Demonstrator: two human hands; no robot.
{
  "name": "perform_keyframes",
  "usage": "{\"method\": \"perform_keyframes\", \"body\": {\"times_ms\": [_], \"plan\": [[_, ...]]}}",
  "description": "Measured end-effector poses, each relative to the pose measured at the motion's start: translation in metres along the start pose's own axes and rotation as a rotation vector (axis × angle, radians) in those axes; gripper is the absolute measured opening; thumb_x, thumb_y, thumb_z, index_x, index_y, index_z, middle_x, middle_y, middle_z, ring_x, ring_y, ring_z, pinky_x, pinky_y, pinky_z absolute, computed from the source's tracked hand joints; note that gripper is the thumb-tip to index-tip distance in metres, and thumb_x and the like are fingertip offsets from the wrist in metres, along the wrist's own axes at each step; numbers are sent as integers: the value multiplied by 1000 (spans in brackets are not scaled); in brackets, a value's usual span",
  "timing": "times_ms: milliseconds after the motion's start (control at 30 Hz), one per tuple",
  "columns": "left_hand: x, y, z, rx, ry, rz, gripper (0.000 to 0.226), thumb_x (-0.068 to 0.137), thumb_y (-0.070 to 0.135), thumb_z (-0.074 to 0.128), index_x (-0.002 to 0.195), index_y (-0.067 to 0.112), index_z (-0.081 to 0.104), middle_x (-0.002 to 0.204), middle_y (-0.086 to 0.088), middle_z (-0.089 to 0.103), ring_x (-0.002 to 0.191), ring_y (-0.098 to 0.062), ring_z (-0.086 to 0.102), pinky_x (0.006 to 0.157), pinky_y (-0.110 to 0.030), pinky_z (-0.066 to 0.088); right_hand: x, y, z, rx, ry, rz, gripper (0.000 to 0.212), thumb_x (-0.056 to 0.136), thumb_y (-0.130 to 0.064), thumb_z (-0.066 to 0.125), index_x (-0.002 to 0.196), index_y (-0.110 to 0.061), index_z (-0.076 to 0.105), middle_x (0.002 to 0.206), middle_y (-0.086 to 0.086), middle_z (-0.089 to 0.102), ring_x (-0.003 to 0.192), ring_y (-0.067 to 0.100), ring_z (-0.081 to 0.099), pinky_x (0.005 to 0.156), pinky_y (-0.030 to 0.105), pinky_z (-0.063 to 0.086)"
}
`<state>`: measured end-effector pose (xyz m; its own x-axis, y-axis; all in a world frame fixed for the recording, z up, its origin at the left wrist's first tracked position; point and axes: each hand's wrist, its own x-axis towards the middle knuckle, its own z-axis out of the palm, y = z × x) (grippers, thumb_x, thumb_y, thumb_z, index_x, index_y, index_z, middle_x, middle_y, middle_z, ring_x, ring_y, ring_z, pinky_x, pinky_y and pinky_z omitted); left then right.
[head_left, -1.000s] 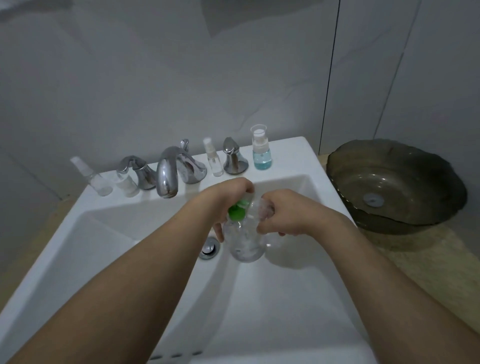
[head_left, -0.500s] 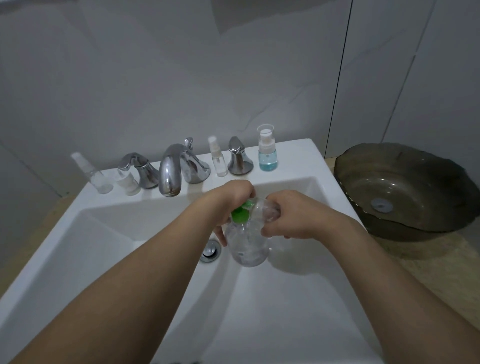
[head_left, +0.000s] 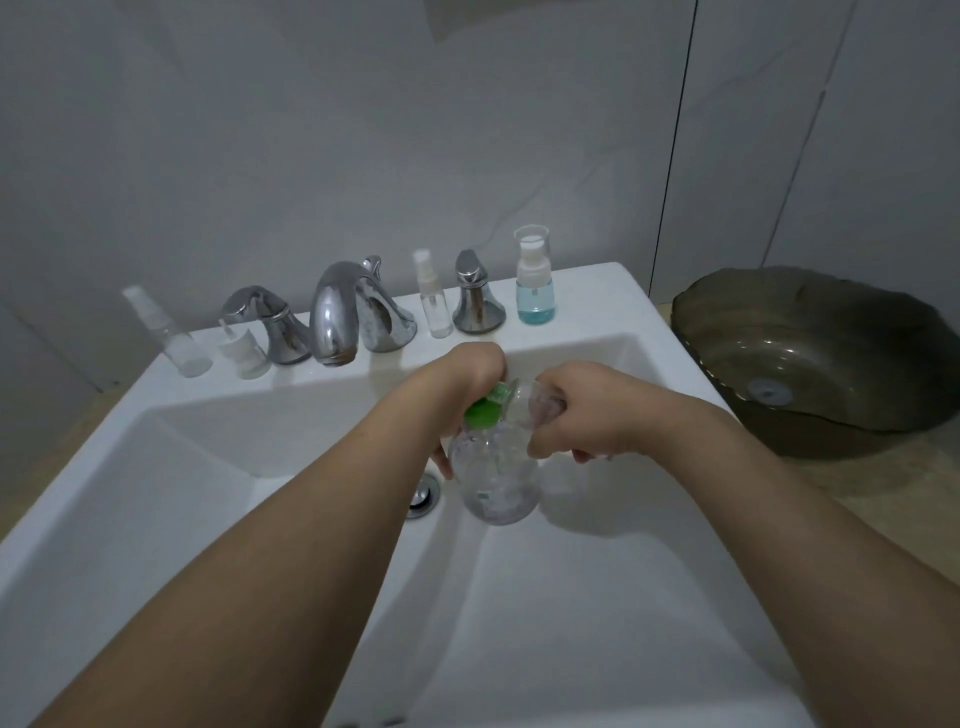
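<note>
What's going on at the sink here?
A person holds a clear bottle over the white sink, beside the drain. The left hand grips it near the neck, by a green piece. The right hand is curled round a clear part at the top, too blurred to identify. No water shows at the faucet.
</note>
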<state>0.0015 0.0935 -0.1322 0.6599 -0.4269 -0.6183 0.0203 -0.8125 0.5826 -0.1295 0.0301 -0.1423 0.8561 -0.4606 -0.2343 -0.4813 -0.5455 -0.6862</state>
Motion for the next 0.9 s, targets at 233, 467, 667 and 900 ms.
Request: {"method": "perform_keyframes", "body": {"times_ms": [233, 467, 667, 900], "plan": [[-6, 0, -6, 59, -93, 17, 36, 90, 29, 41, 111, 10, 63, 112, -19, 65, 103, -46, 59, 77, -77, 47, -1, -1, 0, 27, 24, -10, 17, 72, -13, 74, 72, -16, 57, 56, -2, 53, 48, 17, 54, 45, 23, 40], [-5, 7, -18, 20, -220, -9, 45, 94, 36, 40, 126, 10, 59, 122, -17, 65, 115, -43, 56, 89, -86, 32, -5, -1, -2, 67, 100, -54, 20, 71, -12, 75, 70, -19, 57, 59, -2, 54, 48, 16, 55, 43, 22, 39], [-12, 8, -18, 79, -225, -10, 45, 98, 35, 36, 126, 7, 57, 124, -20, 62, 117, -47, 55, 93, -80, 38, -5, -3, -2, 72, 85, -49, 19, 72, -13, 76, 74, -17, 58, 62, -1, 54, 48, 15, 54, 43, 22, 39], [-9, 1, -5, 131, -18, 61, 38, 90, 25, 36, 112, 10, 63, 113, -18, 63, 101, -42, 60, 65, -68, 54, -2, 0, 1, 47, 30, -21, 17, 72, -11, 73, 70, -15, 57, 52, -2, 52, 46, 18, 52, 46, 24, 40]]}}
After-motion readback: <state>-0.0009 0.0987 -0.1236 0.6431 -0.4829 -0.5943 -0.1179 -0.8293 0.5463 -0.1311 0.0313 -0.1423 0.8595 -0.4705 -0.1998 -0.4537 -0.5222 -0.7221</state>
